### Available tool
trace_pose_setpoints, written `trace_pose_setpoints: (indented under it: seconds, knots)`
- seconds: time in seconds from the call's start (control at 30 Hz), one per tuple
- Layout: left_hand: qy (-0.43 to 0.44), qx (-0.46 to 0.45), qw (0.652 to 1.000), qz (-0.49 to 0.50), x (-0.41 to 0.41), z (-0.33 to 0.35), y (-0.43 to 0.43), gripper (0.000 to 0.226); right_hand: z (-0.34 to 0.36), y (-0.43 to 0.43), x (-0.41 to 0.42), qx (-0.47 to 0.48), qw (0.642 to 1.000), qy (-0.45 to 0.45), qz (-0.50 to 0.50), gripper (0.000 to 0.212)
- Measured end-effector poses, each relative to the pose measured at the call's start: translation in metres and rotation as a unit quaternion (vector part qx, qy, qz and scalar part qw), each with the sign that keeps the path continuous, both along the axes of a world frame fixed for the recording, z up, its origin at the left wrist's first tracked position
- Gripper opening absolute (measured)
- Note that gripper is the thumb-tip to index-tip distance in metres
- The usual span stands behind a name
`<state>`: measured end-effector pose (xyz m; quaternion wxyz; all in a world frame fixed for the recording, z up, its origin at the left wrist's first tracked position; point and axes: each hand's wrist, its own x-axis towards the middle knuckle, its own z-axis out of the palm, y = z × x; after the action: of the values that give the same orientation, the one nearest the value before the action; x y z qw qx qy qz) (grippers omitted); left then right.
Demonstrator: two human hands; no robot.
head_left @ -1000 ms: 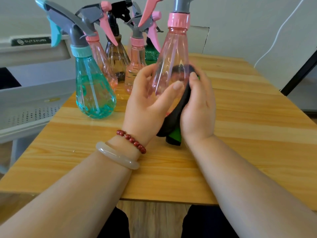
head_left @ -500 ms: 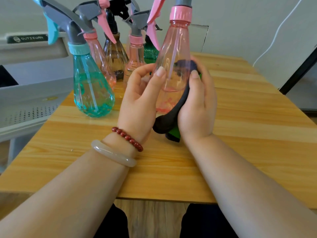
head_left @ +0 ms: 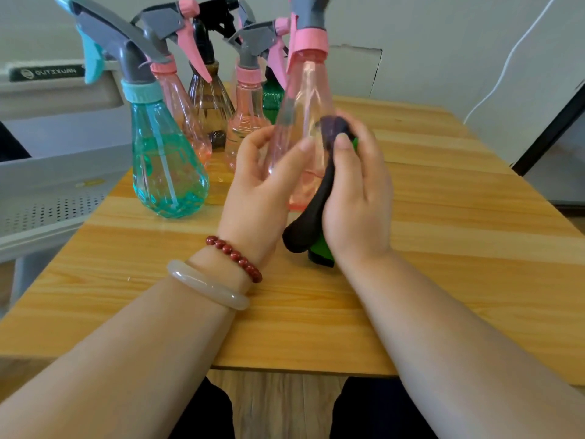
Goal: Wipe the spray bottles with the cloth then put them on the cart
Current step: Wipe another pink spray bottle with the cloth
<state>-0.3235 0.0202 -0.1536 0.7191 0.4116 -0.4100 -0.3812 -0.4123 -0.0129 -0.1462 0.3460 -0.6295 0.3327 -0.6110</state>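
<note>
Wood covers the table point(head_left: 443, 223), light and stripy, and the person sits at its near edge. Just above it they hold a pink spray bottle point(head_left: 308, 90) upright. The left hand point(head_left: 259, 191) curls its fingers and thumb round the fat part of the bottle. The right hand point(head_left: 357, 201) grips a dark cloth point(head_left: 311, 217) with a green side and presses it on the bottle's right side, thumb on top. So I think the wiping step is going on for this bottle. Next, I think, the bottle must turn so the cloth can rub its other sides. Then it must go left to the grey cart point(head_left: 57, 172) beside the table. More bottles wait at the back left of the table: a blue-green bottle point(head_left: 164, 166) in front, then two more pink bottles point(head_left: 248, 118), a brown bottle point(head_left: 209, 103) and a green bottle point(head_left: 272, 96). A white wire point(head_left: 506, 64) hangs down the pale wall point(head_left: 427, 33).
</note>
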Motion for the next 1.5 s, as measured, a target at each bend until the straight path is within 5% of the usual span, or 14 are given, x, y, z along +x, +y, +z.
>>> trace_pose_setpoints:
  seconds: [0.13,0.27,0.37,0.53,0.77,0.97,1.2,1.5]
  knots:
    - [0.096,-0.019,0.994,-0.037,0.001,0.001,-0.001,0.061,-0.004,-0.001,0.000,0.002,0.998,-0.048,0.041,0.037]
    - [0.022,0.000,0.999,-0.023,0.003,0.003,-0.002,0.053,-0.005,-0.002,-0.001,0.039,0.998,-0.037,0.010,0.040]
    - [-0.055,0.005,0.998,0.002,0.002,0.003,0.001,0.052,-0.006,-0.002,-0.001,-0.040,0.999,-0.008,-0.026,0.040]
    - [-0.061,-0.025,0.998,0.004,-0.004,0.002,0.006,0.038,-0.008,-0.004,-0.002,-0.233,0.968,0.079,-0.044,0.040]
    - [-0.054,-0.046,0.997,0.012,-0.001,0.002,0.005,0.051,-0.005,-0.004,-0.003,0.040,0.994,-0.072,0.065,0.033]
    - [-0.022,-0.042,0.999,-0.014,0.002,0.002,0.003,0.062,-0.011,-0.005,-0.001,-0.205,0.976,0.068,0.015,0.040]
    - [-0.008,-0.054,0.998,-0.043,0.000,0.002,0.005,0.052,-0.003,-0.011,-0.009,0.083,0.980,-0.120,0.139,0.035]
    - [-0.056,-0.013,0.998,-0.033,0.002,0.003,0.006,0.068,-0.007,-0.005,-0.007,-0.117,0.992,-0.026,0.025,0.045]
